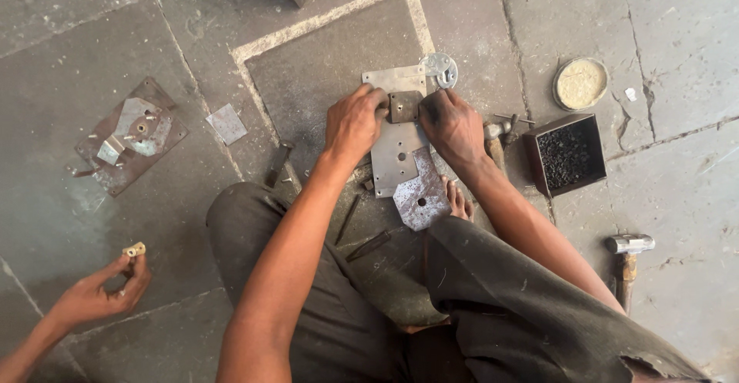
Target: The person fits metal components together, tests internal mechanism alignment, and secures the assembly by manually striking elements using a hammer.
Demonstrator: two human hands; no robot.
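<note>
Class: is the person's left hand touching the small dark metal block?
Touching. The head view shows the left hand with its fingers pressed against the small dark metal block.

Stone slab floor (654,13), grey, cracked, with a pale painted rectangular outline. Lying on it:
- flat metal plate (396,148), under both hands' grip;
- rusty plate with bent metal piece (131,135), well left of the grip;
- small metal sheet scrap (227,123), left of it;
- open box of small dark parts (566,154), just right;
- round tin of pale powder (580,83), right and beyond;
- hammer (627,256), right and nearer the person.
</note>
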